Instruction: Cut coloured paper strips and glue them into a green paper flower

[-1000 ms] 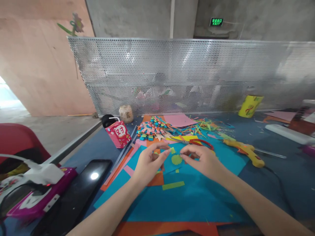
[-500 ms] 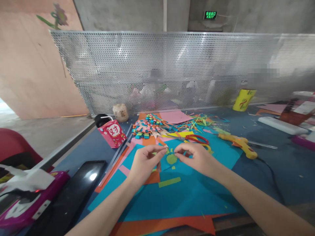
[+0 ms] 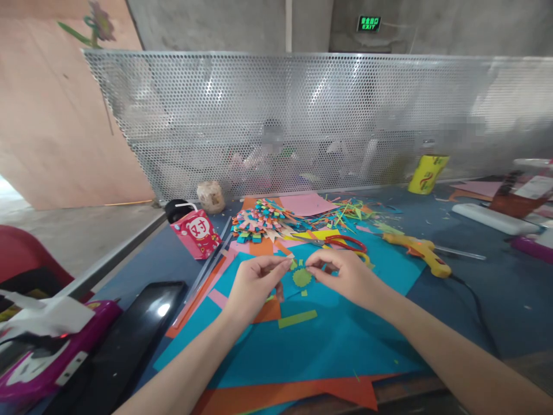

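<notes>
Over a blue paper sheet (image 3: pixel 337 351), my left hand (image 3: pixel 261 282) is closed in a pinch, with a small green paper piece (image 3: pixel 294 264) at its fingertips. My right hand (image 3: pixel 345 274) pinches close by; whatever lies between its thumb and finger is too small to make out. Between the hands, a scalloped green paper disc (image 3: pixel 301 278) lies flat, with tiny green bits around it. A green paper strip (image 3: pixel 298 319) rests nearer to me. Partly behind my right hand are scissors with red handles (image 3: pixel 348 242).
Fringed multicoloured paper flowers (image 3: pixel 259 220) and paper scraps (image 3: pixel 345 213) lie behind my hands. A yellow glue gun (image 3: pixel 421 252) with its cord is at right. At left are a red drink carton (image 3: pixel 197 233) and a black phone (image 3: pixel 133 328). A perforated metal panel (image 3: pixel 242 121) borders the table's back.
Both hands hold nearly the same pinched pose beside the green disc. The whole view has shifted very slightly; the papers and tools stay in place.
</notes>
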Motion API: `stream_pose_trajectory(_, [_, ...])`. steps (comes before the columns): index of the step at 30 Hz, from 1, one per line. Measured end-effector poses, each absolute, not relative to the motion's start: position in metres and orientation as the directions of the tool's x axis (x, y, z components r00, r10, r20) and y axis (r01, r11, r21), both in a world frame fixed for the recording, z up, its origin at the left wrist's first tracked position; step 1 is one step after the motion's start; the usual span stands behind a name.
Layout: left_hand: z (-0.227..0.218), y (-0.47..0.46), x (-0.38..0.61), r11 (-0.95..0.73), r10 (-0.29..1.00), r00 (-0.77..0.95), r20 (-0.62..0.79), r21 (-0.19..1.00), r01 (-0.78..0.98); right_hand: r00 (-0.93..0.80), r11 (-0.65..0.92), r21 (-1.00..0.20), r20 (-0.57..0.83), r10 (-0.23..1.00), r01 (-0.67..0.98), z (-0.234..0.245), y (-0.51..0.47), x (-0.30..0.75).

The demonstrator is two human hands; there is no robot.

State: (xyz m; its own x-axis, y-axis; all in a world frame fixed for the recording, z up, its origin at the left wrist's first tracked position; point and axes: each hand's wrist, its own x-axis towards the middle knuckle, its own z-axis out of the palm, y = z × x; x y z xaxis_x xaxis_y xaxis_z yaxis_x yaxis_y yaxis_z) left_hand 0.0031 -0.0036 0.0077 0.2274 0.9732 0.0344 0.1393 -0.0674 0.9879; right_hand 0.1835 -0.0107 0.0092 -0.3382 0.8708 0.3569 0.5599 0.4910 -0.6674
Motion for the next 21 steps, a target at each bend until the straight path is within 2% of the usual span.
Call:
stream_pose_trajectory(8, [0.0058, -0.0017, 0.0022, -0.042, 0.966, 0.260, 0.002, 0.988, 0.148, -0.340, 0.503, -0.652, 0.371, 0.864, 0.568, 0.0080, -0.0103, 0.1829])
stream_pose_trajectory(21, [0.0085, -0.0016, 0.0040, -0.071, 0.974, 0.221, 0.056, 0.996, 0.060, -0.330, 0.502, -0.677, 0.378, 0.865, 0.539, 0.0069, -0.0114, 0.1832])
